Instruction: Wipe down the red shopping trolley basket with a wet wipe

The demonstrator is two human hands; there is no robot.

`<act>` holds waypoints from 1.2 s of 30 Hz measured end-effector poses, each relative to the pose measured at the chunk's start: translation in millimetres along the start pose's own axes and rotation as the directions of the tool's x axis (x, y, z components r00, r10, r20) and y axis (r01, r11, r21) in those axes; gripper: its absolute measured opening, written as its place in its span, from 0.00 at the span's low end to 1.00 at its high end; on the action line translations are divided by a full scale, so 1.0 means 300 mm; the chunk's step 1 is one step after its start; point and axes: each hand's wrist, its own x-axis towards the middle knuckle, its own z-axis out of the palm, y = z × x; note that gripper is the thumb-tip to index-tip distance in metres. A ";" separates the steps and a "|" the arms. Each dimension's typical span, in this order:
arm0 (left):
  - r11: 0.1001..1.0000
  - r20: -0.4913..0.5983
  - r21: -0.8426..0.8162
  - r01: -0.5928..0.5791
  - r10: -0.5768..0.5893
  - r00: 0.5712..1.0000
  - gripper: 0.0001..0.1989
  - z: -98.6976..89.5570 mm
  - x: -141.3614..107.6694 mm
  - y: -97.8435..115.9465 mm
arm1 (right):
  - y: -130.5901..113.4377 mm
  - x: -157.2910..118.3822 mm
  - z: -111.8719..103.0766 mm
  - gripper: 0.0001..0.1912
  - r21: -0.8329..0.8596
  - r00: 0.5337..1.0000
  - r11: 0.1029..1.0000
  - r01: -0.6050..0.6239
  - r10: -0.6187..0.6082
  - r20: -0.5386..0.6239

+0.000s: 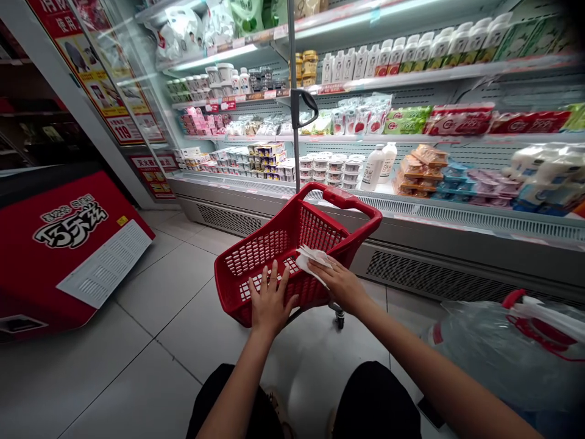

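A red plastic shopping cart (256,244) with lattice sides stands on the floor in front of me, its handle toward the upper right. My right hand (337,280) holds a folded white cloth or tissue (313,259) against the cart's near side rim, close to the handle end. Left of it, my left hand (270,299) rests at the near rim with its fingers spread and nothing in it. The inside of the cart shows only its bare lattice floor.
Behind the cart runs a refrigerated shelf (411,235) of drinks and yogurt, with a glass-door edge and black handle (304,108). A red freezer (68,274) stands left. A large clear water bottle (498,347) sits right. My knees are below.
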 end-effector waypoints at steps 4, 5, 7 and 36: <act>1.000 -0.010 0.028 0.015 -0.015 1.000 0.36 -0.015 -0.018 -0.031 | 0.140 -0.001 -0.085 0.33 -0.099 0.996 0.991 -0.088 0.087 -0.011; 1.000 -0.015 0.023 0.014 -0.014 1.000 0.36 -0.019 -0.024 -0.037 | 0.178 -0.006 -0.112 0.33 -0.125 0.992 0.984 -0.123 0.122 -0.021; 1.000 -0.023 0.005 0.006 -0.006 1.000 0.36 -0.023 -0.038 -0.045 | 0.232 -0.022 -0.155 0.33 -0.158 0.986 0.974 -0.164 0.162 -0.027; 0.987 -0.083 -0.111 -0.117 0.108 0.991 0.32 0.021 -0.066 0.029 | 0.111 -0.124 -0.273 0.34 -0.073 0.838 0.856 -0.512 0.479 -0.264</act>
